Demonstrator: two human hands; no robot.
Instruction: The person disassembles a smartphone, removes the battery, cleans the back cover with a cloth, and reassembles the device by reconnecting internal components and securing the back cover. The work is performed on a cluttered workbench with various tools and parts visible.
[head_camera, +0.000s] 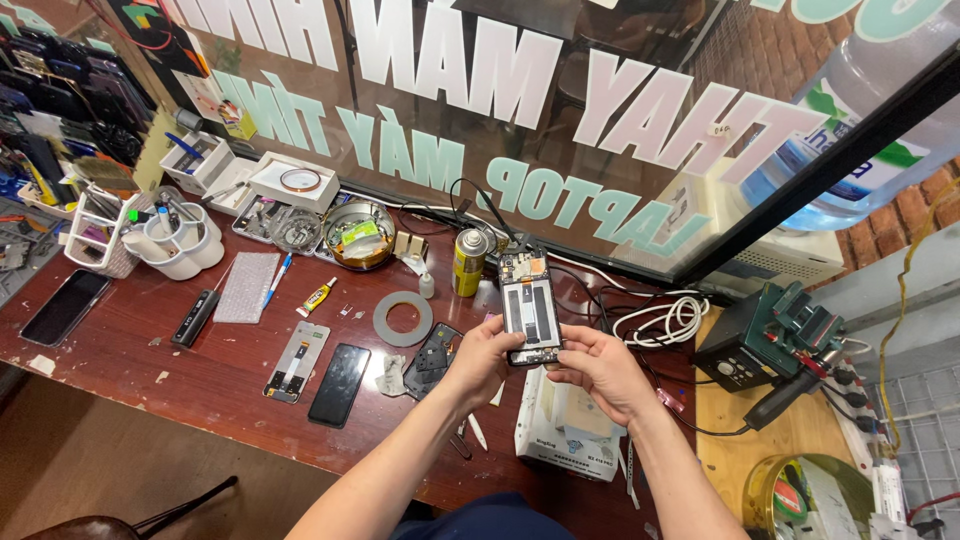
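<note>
Both my hands hold an opened smartphone (528, 305) upright above the wooden workbench, its back cover off and the battery and circuit board showing. My left hand (482, 358) grips its lower left edge with thumb and fingers. My right hand (598, 368) holds the lower right corner from beneath. A black back cover (431, 360) lies on the bench just left of my left hand. A white box (562, 428) sits under my hands.
On the bench (180, 385) lie a dark phone (339, 384), a phone frame (297, 361), a tape ring (403, 318), a yellow spray can (468, 262), a metal bowl (360, 235), white tool cups (180, 240) and a phone (65, 307) at far left. A soldering station (770, 335) and white cable (670, 318) stand right.
</note>
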